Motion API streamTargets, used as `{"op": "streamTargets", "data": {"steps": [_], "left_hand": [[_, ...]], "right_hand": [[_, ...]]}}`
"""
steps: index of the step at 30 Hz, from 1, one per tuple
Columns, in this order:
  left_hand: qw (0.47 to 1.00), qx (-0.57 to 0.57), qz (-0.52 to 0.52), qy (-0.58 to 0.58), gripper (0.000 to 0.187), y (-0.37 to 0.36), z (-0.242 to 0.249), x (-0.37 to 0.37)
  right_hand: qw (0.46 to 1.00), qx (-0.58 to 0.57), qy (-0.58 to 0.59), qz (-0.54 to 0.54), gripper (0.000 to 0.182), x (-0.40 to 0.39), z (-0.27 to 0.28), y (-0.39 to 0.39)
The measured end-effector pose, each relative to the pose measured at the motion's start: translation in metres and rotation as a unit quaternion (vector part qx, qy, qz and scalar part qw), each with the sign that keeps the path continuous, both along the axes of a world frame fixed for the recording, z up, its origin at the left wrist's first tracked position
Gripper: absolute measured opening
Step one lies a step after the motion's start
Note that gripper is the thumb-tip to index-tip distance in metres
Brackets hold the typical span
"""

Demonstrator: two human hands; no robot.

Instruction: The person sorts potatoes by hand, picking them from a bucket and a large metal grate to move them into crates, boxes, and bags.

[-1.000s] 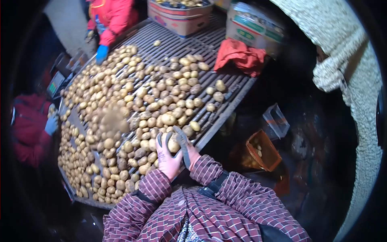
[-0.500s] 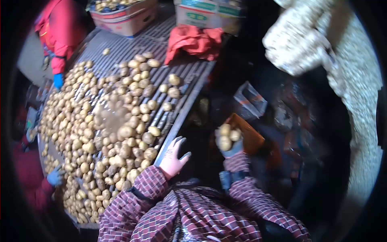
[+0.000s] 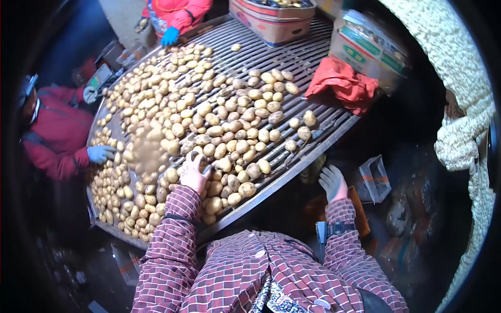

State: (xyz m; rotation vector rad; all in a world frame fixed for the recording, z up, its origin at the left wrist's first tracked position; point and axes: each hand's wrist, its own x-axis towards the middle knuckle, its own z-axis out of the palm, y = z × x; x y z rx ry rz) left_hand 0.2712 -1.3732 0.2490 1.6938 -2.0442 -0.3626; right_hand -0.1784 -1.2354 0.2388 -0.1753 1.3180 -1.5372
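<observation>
Potatoes [image 3: 242,146] lie spread in a large heap on a slatted sorting table [image 3: 318,55]. My left hand [image 3: 193,173], in a pale glove, reaches over the near side of the heap and touches the potatoes there. Its fingers are apart and bent, with no potato plainly gripped. Past the table's right edge, my right hand [image 3: 334,184] hangs over an orange container [image 3: 359,213]. The gloved fingers of that hand are stretched out and nothing shows in them. The inside of the container is mostly hidden by the hand and sleeve.
Two co-workers stand across the table; one's blue-gloved hand [image 3: 170,36] and the other's grey-blue glove [image 3: 101,153] are by the potatoes. A red cloth [image 3: 342,83] and cardboard boxes [image 3: 271,26] sit at the far side. Clear plastic packaging [image 3: 374,180] lies right.
The potatoes that my right hand held have left it, and its fingers have opened. My left hand has moved from the table's edge onto the heap. The view has turned left.
</observation>
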Motion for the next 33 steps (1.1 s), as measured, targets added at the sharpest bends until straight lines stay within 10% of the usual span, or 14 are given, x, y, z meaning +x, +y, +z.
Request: {"op": "streamTargets", "data": {"steps": [4,8,18,23,26,28,31,33], "left_hand": [[0.995,0.014,0.092,-0.034,0.033,0.007,0.005,0.064],[0.983,0.045,0.142,-0.102,0.047,0.069,-0.012,0.150],[0.965,0.044,0.256,-0.025,0.052,0.261,-0.050,0.223],[0.974,0.045,0.223,-0.010,0.056,0.256,-0.042,0.220],[0.976,0.037,0.214,0.016,0.052,0.252,-0.041,0.228],[0.977,0.034,0.207,0.038,0.052,0.252,-0.044,0.236],[0.985,0.045,0.168,-0.009,0.050,0.246,-0.028,0.234],[0.995,0.052,0.075,-0.032,0.050,0.232,-0.012,0.226]], "right_hand": [[0.949,-0.044,0.185,0.250,0.031,0.101,0.045,-0.075],[0.719,-0.050,0.504,0.476,0.039,0.182,0.040,-0.088],[0.448,0.024,0.772,0.451,0.029,0.236,0.022,-0.123],[0.462,-0.275,0.662,0.522,0.046,0.375,0.044,-0.104],[0.345,-0.466,0.599,0.552,0.051,0.460,0.045,-0.085],[0.269,-0.473,0.608,0.578,0.051,0.483,0.000,-0.081],[0.365,-0.396,0.602,0.589,0.031,0.457,0.013,-0.097],[0.334,-0.363,0.706,0.509,0.033,0.424,0.021,-0.104]]}}
